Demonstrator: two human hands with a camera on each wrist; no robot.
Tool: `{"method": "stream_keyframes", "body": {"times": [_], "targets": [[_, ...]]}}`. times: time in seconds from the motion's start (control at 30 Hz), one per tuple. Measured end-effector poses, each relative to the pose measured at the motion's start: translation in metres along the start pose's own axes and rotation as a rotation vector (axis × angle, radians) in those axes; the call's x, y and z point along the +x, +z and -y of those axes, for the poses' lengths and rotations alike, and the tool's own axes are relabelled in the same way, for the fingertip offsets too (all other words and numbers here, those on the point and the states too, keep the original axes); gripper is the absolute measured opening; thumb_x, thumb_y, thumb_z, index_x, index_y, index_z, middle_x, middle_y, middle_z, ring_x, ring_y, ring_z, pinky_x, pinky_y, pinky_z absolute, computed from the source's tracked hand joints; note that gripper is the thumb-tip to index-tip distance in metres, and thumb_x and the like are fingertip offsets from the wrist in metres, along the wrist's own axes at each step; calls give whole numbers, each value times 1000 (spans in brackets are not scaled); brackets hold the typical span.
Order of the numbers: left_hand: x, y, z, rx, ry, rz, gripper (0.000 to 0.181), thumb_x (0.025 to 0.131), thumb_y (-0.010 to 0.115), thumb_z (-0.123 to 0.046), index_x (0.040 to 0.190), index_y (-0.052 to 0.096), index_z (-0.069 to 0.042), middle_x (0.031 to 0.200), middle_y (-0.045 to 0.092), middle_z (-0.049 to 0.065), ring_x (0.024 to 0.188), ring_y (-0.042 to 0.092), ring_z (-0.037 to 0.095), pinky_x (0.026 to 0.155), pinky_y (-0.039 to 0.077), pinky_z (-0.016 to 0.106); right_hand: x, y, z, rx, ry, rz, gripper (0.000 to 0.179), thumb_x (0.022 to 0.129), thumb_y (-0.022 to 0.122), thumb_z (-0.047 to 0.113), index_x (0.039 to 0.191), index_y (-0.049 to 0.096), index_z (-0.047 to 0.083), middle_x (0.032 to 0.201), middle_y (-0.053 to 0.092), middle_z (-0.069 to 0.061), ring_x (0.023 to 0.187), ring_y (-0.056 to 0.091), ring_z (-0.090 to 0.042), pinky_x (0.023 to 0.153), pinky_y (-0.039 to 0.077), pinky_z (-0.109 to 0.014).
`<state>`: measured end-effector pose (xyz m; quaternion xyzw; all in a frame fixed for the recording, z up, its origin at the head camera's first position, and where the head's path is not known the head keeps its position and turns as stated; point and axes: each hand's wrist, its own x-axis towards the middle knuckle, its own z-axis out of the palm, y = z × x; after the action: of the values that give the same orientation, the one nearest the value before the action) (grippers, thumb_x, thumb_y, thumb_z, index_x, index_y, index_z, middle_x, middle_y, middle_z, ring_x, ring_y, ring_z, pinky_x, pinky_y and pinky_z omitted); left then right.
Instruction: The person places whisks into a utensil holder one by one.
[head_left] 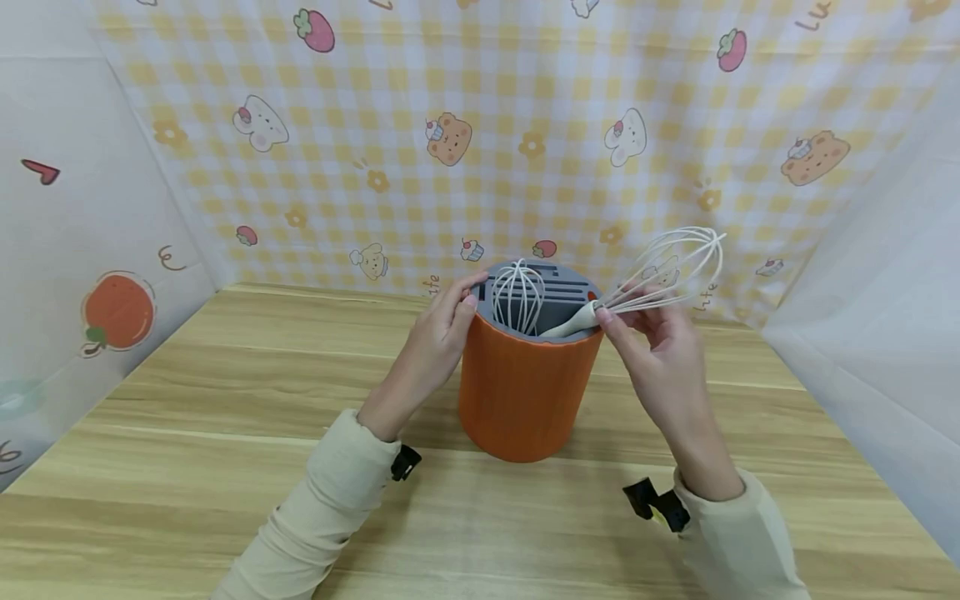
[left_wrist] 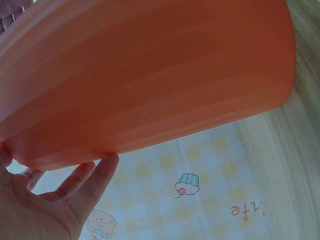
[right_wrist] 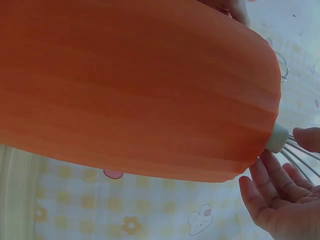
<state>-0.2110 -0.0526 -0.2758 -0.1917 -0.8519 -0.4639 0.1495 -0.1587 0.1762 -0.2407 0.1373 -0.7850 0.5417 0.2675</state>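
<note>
An orange, ridged utensil holder (head_left: 525, 400) with a grey slotted top (head_left: 558, 279) stands on the table. My left hand (head_left: 442, 321) holds its left side near the rim, thumb at the front; in the left wrist view its fingers (left_wrist: 95, 185) touch the orange wall. A white-wired whisk (head_left: 675, 271) leans out to the right, the lower end of its pale handle (head_left: 573, 323) hidden inside the holder. My right hand (head_left: 663, 358) pinches this whisk where handle and wires meet. A smaller whisk (head_left: 517, 296) pokes up at the left of the opening, its handle hidden.
The wooden table (head_left: 225, 433) spreads around the holder. Behind it hangs a yellow checked cloth (head_left: 487, 192) with cartoon prints; pale side sheets (head_left: 885, 275) flank the table. Black wrist mounts (head_left: 656, 504) sit at both sleeves.
</note>
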Motion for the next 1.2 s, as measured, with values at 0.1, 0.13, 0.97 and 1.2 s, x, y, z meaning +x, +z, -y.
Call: {"method": "stream_keyframes", "body": {"times": [0.1, 0.13, 0.97, 1.2], "targets": [[0, 0, 0, -1, 3, -1, 42, 100, 26, -40, 138, 41, -28, 144, 40, -4, 132, 39, 17, 108, 34, 43, 0, 3, -2, -28, -2, -15, 28, 87, 63, 10, 112, 53, 1, 97, 61, 4, 90, 59, -6, 84, 46, -14], [0, 0, 0, -2, 4, 0, 42, 100, 26, -40, 138, 41, -28, 144, 40, -4, 132, 39, 17, 108, 34, 43, 0, 4, -3, -39, -2, -18, 30, 87, 63, 10, 114, 52, 1, 97, 63, 2, 91, 59, -6, 85, 46, -14], [0, 0, 0, -3, 7, 5, 44, 100, 26, -41, 139, 40, -28, 145, 39, -3, 132, 38, 18, 107, 35, 43, -3, 13, -2, -140, -35, 19, 58, 84, 65, 5, 134, 37, 1, 110, 56, -14, 99, 48, -12, 88, 42, -31], [0, 0, 1, -3, 7, 11, 44, 100, 25, -41, 139, 40, -28, 145, 38, -5, 132, 38, 17, 107, 35, 44, -3, 13, -3, -137, -54, 37, 53, 84, 65, 4, 131, 39, 0, 111, 55, -16, 101, 51, -18, 89, 43, -33]]}}
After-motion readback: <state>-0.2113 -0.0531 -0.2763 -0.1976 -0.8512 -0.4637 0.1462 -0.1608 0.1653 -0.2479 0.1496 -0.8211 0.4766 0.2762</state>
